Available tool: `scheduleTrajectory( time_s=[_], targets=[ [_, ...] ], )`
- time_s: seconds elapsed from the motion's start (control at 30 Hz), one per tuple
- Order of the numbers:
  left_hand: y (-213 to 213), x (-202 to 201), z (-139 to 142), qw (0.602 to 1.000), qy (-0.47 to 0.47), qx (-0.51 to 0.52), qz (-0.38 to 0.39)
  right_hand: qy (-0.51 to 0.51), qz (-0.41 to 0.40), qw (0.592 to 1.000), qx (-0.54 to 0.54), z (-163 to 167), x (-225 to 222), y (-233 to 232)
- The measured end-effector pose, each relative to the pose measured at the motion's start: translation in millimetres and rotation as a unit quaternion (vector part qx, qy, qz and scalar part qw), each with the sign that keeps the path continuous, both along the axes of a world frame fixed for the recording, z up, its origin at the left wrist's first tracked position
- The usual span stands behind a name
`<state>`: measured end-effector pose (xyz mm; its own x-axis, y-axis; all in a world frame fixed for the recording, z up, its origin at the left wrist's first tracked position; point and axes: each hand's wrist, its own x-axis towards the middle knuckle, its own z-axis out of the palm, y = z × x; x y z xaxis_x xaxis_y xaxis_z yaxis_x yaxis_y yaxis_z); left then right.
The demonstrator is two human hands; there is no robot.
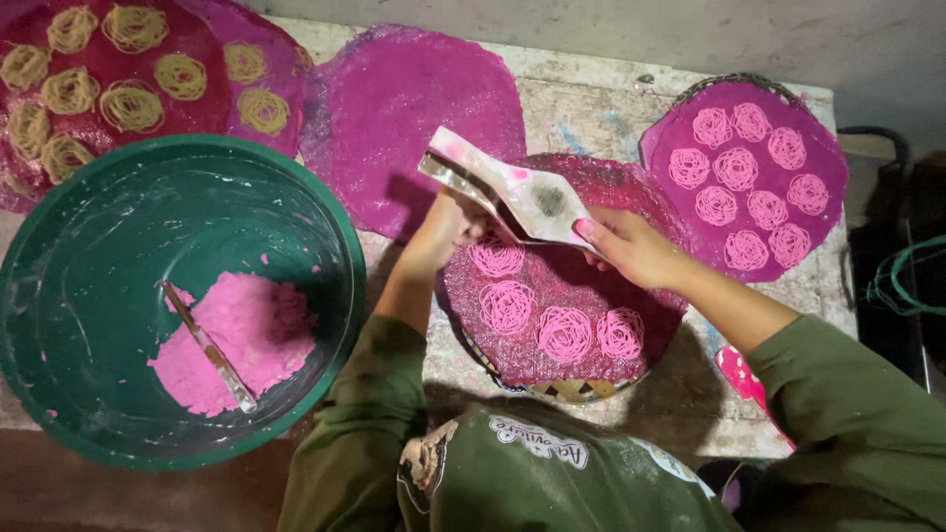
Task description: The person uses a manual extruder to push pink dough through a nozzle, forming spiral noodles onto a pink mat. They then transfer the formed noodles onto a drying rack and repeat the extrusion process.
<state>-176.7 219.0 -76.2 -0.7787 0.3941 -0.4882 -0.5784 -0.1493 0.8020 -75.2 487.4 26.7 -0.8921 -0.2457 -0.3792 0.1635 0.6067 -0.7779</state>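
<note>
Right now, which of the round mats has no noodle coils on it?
The bare pink mat at top centre, behind the press. The other three mats carry coils; this one carries none.

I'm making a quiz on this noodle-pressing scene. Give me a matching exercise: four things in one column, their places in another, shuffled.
Things:
1. Press
2. Pink dough
3. Yellow noodle coils
4. Bare pink mat

Places:
A. In the green basin
B. On the far-left tray
C. Held in the left hand and the right hand
D. Top middle of the table

Pairs: 1-C, 2-A, 3-B, 4-D
</note>
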Motion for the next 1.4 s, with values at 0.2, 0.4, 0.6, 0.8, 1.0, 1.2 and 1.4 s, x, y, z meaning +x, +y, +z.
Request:
scheduleTrajectory(
  time_s=[0.2,0.4,0.6,0.8,1.0,1.2,1.4],
  targets=[
    [-23.2,30.7,-56.5,0.953,0.297,-0.065,-0.015,0.064,-0.028,0.997,0.008,-18.4,1.8,2.4],
    [-28.4,48.6,11.8,0.929,0.342,-0.125,0.061,0.029,-0.015,0.997,-0.072,-23.0,7.6,36.3],
    [48.8,-15.4,62.3,0.818,0.012,0.567,0.092,-0.251,-0.046,0.96,-0.115,-6.3,-1.3,57.4],
    [73.5,-65.6,53.8,0.799,0.026,0.586,0.135,0.001,-0.041,0.993,0.111,9.4,-33.3,53.4],
    [67.3,-72.5,35.7,0.812,0.008,0.561,0.16,-0.025,-0.05,0.997,0.06,12.5,-34.2,29.2],
    [86.4,-80.0,45.5,0.802,0.022,0.564,0.196,0.013,-0.039,0.979,0.199,31.6,-46.6,38.8],
    [71.9,-82.2,49.8,0.822,0.011,0.536,0.193,0.009,-0.042,0.996,0.076,20.3,-41.5,31.2]
  ],
)
